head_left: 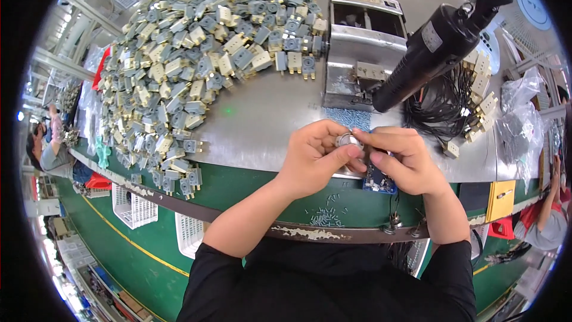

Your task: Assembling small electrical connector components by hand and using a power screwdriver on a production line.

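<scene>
My left hand [319, 156] is closed round a small, round, silvery object [347, 140], partly covered by the fingers. My right hand [406, 158] meets it from the other side, its fingertips bent against the same object. Its exact kind is too small and hidden to make out. Just under my right fingers sits a blue tray [387, 188] with small metal parts in it. Beyond the hands lies a patch of small bluish screws [347, 118]. Loose silvery screws [326, 217] are scattered on the green table edge nearer me.
A large heap of grey and cream plug-like housings [220, 42] covers the left. Ahead stand a metal machine [363, 42] and a slanting black cylindrical tool [420, 53]. Black cables [438, 110] with cream ends lie right, beside a yellow pad [500, 201]. Other people work at both sides.
</scene>
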Demonstrator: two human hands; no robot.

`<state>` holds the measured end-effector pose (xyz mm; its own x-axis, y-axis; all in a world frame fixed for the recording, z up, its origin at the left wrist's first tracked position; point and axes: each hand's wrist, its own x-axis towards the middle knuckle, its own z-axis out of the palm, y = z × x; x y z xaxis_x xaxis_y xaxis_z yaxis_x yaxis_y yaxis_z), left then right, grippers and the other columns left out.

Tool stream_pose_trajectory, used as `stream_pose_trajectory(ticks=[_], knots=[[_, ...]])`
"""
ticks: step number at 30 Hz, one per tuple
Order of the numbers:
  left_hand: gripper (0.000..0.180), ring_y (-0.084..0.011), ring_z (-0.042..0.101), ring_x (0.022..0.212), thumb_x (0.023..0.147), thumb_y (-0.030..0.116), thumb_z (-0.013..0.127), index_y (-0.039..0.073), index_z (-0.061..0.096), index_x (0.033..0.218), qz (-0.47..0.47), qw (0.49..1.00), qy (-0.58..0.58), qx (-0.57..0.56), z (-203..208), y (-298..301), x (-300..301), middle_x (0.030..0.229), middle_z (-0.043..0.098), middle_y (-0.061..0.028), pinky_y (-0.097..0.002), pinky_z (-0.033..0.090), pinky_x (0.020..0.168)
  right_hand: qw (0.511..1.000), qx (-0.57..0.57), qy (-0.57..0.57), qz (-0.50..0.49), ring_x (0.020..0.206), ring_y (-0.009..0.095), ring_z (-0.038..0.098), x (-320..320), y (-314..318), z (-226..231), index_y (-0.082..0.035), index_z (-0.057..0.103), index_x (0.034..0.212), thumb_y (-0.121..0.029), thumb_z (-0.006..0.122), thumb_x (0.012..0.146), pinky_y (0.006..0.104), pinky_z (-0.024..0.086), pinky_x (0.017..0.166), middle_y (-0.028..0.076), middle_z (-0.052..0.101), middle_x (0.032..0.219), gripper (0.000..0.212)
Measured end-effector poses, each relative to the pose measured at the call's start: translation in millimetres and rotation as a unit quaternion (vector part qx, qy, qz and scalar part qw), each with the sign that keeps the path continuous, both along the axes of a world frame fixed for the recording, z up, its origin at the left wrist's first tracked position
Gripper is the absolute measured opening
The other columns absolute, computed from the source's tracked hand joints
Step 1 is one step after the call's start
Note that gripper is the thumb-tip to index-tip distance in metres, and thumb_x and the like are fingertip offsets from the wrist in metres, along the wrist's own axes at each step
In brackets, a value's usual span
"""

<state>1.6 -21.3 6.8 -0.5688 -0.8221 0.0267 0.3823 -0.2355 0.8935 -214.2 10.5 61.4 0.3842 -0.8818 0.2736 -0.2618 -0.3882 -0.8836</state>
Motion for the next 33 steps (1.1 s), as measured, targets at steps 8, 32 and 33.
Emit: stream_pose_trajectory(ticks=[8,32,33], knots=[[0.022,-0.0168,0.072,0.076,0.092,0.015,0.076,-0.001,0.068,0.104,0.224,0.827,-0.348,-0.379,24,-42,24,0.095,0.075,-0.0137,-0.0310,0.056,0.069,0.959,0.126,0.253,-0.030,0.080,0.029,0.064,-33,2,30,0.002,0.072,0.110,-0.007,0.072,0.068,0.0399,0.051,0.076,0.014,0.065,0.080,0.043],[0.038,-0.0322,0.076,0.097,0.101,0.007,0.058,-0.005,0.053,0.137,0.104,0.994,-0.009,0.028,7,-53,73,0.119,0.071,-0.0206,-0.0345,0.064,0.070,0.921,-0.009,0.388,-0.018,0.087,0.040,0.064,-54,-1,-23,0.003,0.072,0.087,0.000,0.073,0.075,0.0462,0.053,0.080,0.020,0.064,0.085,0.013],[0.041,-0.0344,0.076,0.099,0.100,0.007,0.060,-0.004,0.051,0.139,0.084,0.996,0.012,0.024,9,-41,73,0.125,0.069,-0.0216,-0.0338,0.065,0.073,0.913,0.013,0.407,-0.020,0.087,0.041,0.064,-50,-3,-25,0.003,0.070,0.086,0.000,0.072,0.076,0.0468,0.053,0.080,0.021,0.064,0.086,0.010]])
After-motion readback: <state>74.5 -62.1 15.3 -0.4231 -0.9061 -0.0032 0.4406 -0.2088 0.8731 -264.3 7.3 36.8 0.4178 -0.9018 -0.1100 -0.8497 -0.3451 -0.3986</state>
